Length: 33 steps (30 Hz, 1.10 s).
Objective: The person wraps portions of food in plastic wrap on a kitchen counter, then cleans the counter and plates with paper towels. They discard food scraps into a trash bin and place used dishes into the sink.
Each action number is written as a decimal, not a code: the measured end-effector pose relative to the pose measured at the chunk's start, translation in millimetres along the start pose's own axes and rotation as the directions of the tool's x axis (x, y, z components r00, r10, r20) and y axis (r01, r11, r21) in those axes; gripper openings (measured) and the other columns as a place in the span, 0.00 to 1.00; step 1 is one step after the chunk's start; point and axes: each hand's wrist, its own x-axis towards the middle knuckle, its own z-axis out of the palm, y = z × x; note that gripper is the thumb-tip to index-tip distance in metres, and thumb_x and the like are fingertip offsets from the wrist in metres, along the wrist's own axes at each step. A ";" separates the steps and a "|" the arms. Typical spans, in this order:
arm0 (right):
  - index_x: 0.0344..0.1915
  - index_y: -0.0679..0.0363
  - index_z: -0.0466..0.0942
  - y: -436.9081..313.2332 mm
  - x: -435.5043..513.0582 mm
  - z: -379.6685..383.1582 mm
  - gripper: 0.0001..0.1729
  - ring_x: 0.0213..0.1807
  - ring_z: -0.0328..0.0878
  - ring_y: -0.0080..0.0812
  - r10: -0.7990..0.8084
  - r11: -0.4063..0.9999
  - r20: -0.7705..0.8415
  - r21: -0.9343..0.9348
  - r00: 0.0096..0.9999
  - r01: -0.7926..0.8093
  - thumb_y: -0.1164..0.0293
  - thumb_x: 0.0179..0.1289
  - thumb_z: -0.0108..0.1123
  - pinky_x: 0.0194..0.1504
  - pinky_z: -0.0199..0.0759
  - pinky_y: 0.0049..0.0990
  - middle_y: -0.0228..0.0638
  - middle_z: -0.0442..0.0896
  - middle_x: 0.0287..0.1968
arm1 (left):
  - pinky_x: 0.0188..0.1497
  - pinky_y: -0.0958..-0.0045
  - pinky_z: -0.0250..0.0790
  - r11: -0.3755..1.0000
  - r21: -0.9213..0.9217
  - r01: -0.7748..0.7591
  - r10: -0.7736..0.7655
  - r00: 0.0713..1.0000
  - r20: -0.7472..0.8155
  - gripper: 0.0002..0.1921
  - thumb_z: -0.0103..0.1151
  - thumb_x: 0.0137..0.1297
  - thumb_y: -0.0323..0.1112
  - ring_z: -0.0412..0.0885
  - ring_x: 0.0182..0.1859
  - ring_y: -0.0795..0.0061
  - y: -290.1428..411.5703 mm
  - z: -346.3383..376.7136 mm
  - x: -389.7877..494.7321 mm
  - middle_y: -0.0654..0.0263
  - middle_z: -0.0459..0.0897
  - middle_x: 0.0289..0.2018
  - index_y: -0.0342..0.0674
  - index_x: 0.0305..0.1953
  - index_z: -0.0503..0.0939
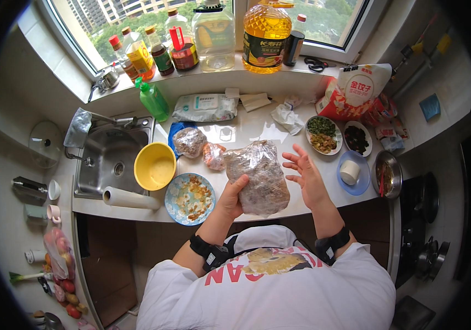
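My left hand grips the lower left side of a large plastic-wrapped package of brownish content, thumb on top. My right hand is raised just right of the package, fingers apart, holding nothing. Behind the package lie a small wrapped orange bundle and a wrapped brownish bundle on a blue item. A blue floral plate with food remains is left of my left hand, near a yellow bowl and a roll of plastic film.
The steel sink is at left. Wet wipes and a green pump bottle stand behind. To the right are a plate of chopped greens, a plate of dark food, a blue plate bearing a white block, and a steel bowl.
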 end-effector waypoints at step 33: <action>0.62 0.70 0.58 75.2 98.9 -84.5 0.33 0.57 0.68 0.29 0.017 0.969 0.076 -0.249 0.997 0.003 0.53 0.70 0.43 0.59 0.59 0.25 0.44 0.72 0.55 | 0.61 0.58 0.64 0.961 -0.258 -0.102 0.002 0.933 -0.360 0.35 0.62 0.56 0.52 0.71 0.57 0.62 -77.1 -20.4 131.9 0.60 0.72 0.55 0.41 0.59 0.63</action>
